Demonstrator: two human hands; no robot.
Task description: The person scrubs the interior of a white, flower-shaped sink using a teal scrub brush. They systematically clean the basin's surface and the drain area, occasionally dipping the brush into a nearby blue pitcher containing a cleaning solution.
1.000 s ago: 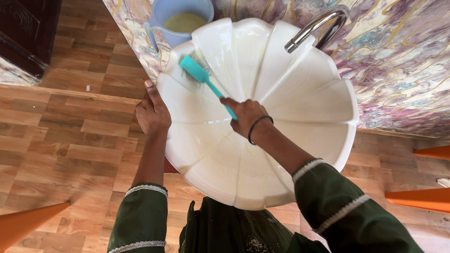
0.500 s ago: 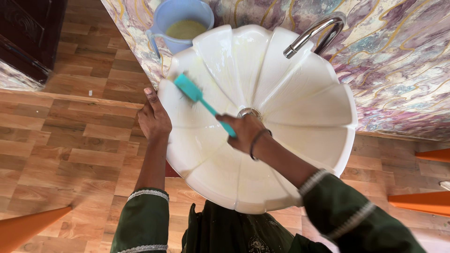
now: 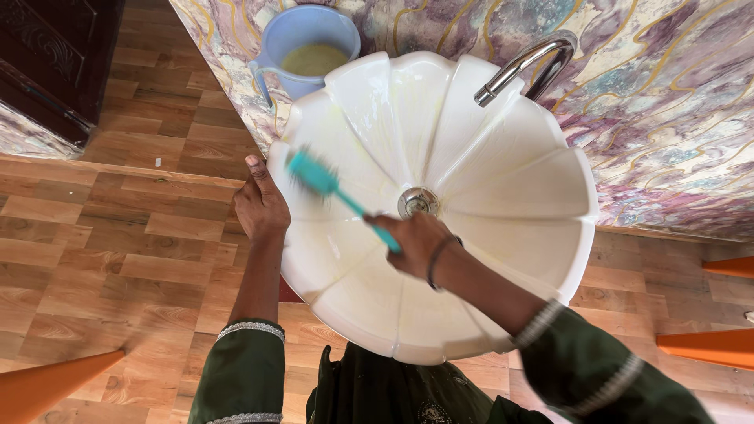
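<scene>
A white scalloped sink basin (image 3: 510,180) fills the middle of the view, with a metal drain (image 3: 417,202) at its centre. My right hand (image 3: 414,243) grips the handle of a teal brush (image 3: 323,182), whose blurred head rests against the basin's inner left side. A dark band circles that wrist. My left hand (image 3: 260,206) presses against the outside of the left rim, thumb pointing up.
A chrome tap (image 3: 522,67) arches over the basin from a marbled purple counter (image 3: 675,102). A blue jug (image 3: 308,45) of yellowish liquid stands behind the basin at the left. Wooden floor (image 3: 118,235) lies below. Orange shapes (image 3: 47,385) poke in at both sides.
The brush head has slid from the upper-left part of the basin down toward the near left side, and my right hand has pulled back with it, uncovering the drain.
</scene>
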